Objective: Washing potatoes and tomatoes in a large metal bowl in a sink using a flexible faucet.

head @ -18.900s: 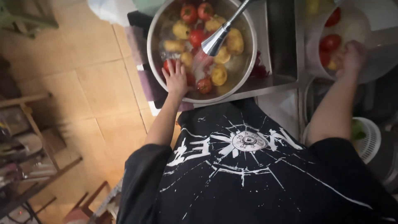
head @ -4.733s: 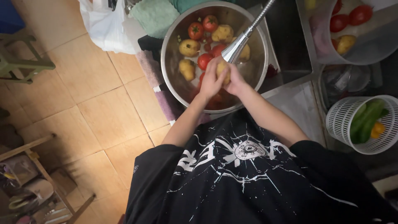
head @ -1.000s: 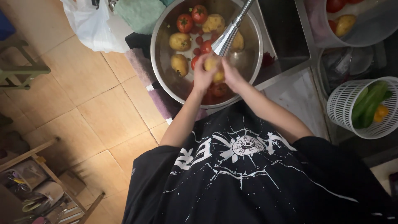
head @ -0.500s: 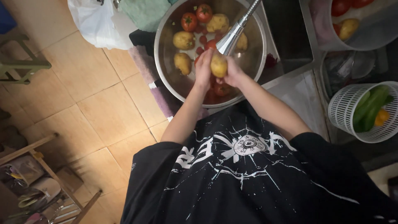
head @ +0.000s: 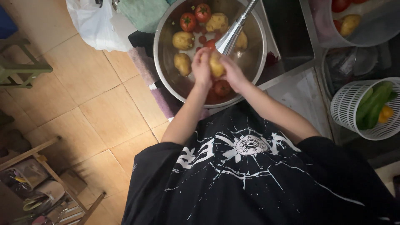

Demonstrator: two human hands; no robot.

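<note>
Your left hand [head: 201,66] and right hand [head: 233,74] are both closed around one potato [head: 216,63], fingers wrapped on either side, holding it just under the metal faucet head [head: 228,39] over the big steel bowl [head: 164,71]. By my reading you are partway through the washing: three more potatoes [head: 183,40] and several tomatoes [head: 188,21] sit in the bowl's water unhandled, while a potato and tomatoes lie apart in the pale tub [head: 366,35] at the upper right (whether those are finished I cannot tell).

Starting at the far left, you have a green stool [head: 18,68] and a wooden rack [head: 46,183] on the tan tiled floor [head: 96,112], then a white plastic bag [head: 98,23] and a green cloth [head: 143,12] beside the bowl. Right of the bowl comes the dark sink basin [head: 289,29], a grey counter [head: 302,100], and a white slotted basket [head: 348,110] holding green vegetables [head: 373,102].
</note>
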